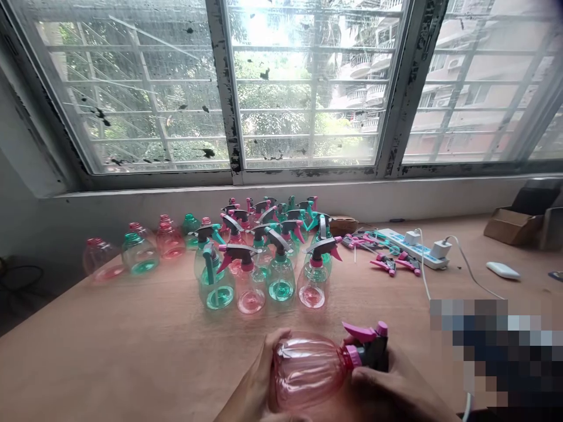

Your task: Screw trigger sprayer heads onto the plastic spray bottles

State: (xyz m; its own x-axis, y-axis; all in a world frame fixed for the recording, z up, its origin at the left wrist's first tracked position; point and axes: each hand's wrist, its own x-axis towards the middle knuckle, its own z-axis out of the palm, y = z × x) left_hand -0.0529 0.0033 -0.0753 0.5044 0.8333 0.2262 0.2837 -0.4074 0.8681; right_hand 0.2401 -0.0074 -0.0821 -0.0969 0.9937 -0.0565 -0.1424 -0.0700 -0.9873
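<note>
A clear pink spray bottle [308, 369] lies on its side near the table's front edge. My left hand [253, 384] is wrapped round its round body. My right hand [387, 390] grips the black and pink trigger head [367, 346] at the bottle's neck. Both hands are closed on it.
Several finished pink and teal spray bottles [264, 258] stand in the middle of the wooden table [132, 346]. Capless bottles [138, 252] stand at the left. Loose trigger heads [393, 264], a power strip [413, 246], a white remote [502, 270] and cardboard boxes [523, 225] lie at the right. A blurred patch covers the lower right.
</note>
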